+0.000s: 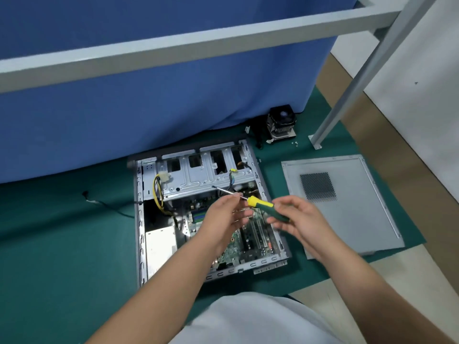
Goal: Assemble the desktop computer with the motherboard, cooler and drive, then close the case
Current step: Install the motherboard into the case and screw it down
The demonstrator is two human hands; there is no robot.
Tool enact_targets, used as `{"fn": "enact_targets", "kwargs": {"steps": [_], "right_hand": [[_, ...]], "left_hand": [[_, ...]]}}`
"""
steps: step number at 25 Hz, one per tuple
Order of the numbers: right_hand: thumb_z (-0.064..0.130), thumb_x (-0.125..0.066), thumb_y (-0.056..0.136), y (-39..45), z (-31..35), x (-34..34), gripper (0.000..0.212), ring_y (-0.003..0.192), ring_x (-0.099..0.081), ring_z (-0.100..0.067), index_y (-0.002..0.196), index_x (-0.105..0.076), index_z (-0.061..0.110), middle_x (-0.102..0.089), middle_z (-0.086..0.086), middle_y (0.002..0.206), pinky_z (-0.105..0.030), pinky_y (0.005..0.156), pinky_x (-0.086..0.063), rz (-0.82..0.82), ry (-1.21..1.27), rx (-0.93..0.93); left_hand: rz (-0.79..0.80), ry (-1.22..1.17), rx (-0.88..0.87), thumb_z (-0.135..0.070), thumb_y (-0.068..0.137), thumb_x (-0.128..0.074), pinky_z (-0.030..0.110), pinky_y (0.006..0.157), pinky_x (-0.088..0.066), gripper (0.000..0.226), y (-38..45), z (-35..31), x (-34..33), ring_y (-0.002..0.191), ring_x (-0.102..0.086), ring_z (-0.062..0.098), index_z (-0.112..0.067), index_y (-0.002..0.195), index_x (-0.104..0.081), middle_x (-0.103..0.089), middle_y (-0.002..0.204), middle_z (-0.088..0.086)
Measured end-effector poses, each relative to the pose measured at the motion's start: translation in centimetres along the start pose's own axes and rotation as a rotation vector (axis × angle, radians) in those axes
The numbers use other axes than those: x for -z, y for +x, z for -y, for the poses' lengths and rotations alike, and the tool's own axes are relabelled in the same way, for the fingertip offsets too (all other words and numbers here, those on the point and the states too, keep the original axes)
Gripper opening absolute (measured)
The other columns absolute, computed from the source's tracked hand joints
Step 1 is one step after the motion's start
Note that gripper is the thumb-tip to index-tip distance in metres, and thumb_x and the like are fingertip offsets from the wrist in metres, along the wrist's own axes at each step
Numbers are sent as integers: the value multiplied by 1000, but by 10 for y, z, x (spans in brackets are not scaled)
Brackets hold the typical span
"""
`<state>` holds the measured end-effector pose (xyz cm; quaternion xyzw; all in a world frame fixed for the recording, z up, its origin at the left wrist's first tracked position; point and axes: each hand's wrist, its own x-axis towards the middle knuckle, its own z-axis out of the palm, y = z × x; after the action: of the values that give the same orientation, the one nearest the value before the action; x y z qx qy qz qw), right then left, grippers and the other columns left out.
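Observation:
An open grey computer case (141, 219) lies flat on a green mat, with the green motherboard (236, 242) inside it. Above the case, my right hand (298, 219) grips the green and yellow handle of a screwdriver (260, 203). My left hand (223, 214) pinches the screwdriver's metal shaft near the handle, and the tip points left toward the drive cage (198, 175). The black CPU cooler (282, 125) stands on the mat behind the case. The grey side panel (347, 219) lies flat to the right of the case.
A blue cloth (173, 100) hangs behind the case under a white metal frame (198, 43), whose leg (347, 100) stands beside the cooler. Small screws (295, 143) lie by the leg's foot. A loose black cable (106, 204) lies left of the case.

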<state>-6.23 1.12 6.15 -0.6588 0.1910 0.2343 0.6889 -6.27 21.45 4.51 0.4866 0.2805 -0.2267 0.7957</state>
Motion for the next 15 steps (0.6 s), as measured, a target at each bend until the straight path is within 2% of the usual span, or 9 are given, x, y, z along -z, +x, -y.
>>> {"fn": "enact_targets", "kwargs": {"steps": [3, 5, 7, 9, 10, 12, 14, 15], "right_hand": [[9, -66, 96, 5, -8, 4, 18, 88, -75, -29, 113, -60, 5, -77, -15, 101, -36, 74, -60, 94, -9, -40], [7, -67, 96, 17, -3, 8, 19, 80, -73, -27, 109, -55, 7, -77, -14, 96, -38, 65, -60, 111, -3, -42], [7, -68, 94, 33, 6, 11, 18, 69, -66, -23, 106, -54, 9, -73, -12, 82, -35, 58, -57, 115, -19, -40], [14, -70, 93, 52, 12, 18, 14, 59, -57, -17, 103, -60, 11, -64, -4, 68, -30, 53, -50, 111, -139, -45], [18, -70, 92, 62, 13, 24, 11, 55, -53, -15, 100, -64, 13, -59, -1, 63, -28, 51, -46, 102, -200, -54], [23, -72, 91, 84, 16, 38, 6, 49, -48, -13, 93, -69, 17, -55, 1, 58, -23, 46, -42, 67, -269, -77], [23, -73, 91, 111, 18, 56, 8, 46, -48, -13, 93, -71, 15, -55, 1, 54, -22, 45, -41, 18, -336, -95], [21, -73, 91, 125, 18, 66, 10, 45, -48, -14, 94, -71, 12, -55, 0, 53, -23, 45, -41, -7, -374, -102]], "left_hand": [[-95, 184, -116, -16, 104, -56, 37, 79, -59, 21, 18, -15, -32, 73, -62, 19, 3, 107, -66, -68, 78, -1], [-57, 402, -200, -21, 104, -59, 34, 72, -57, 23, 31, -27, -54, 68, -58, 17, 0, 97, -66, -64, 65, -9], [20, 610, -285, -27, 102, -61, 30, 66, -49, 25, 45, -39, -72, 66, -55, 16, -6, 89, -66, -63, 70, -4], [78, 854, -371, -34, 100, -64, 25, 65, -43, 26, 62, -48, -78, 66, -53, 11, -13, 86, -66, -63, 78, -4], [79, 973, -424, -38, 100, -63, 20, 68, -42, 23, 70, -51, -75, 73, -55, 7, -18, 91, -69, -64, 88, -7], [-30, 1181, -562, -41, 101, -57, 15, 92, -41, 22, 87, -57, -54, 107, -55, 3, -29, 114, -70, -59, 120, -10], [-255, 1367, -665, -39, 102, -54, 30, 114, -35, 36, 104, -61, -18, 135, -45, 14, -30, 136, -60, -49, 146, -7], [-351, 1474, -663, -39, 103, -52, 39, 120, -29, 43, 110, -61, 2, 145, -37, 21, -31, 145, -52, -42, 157, -3]]}}
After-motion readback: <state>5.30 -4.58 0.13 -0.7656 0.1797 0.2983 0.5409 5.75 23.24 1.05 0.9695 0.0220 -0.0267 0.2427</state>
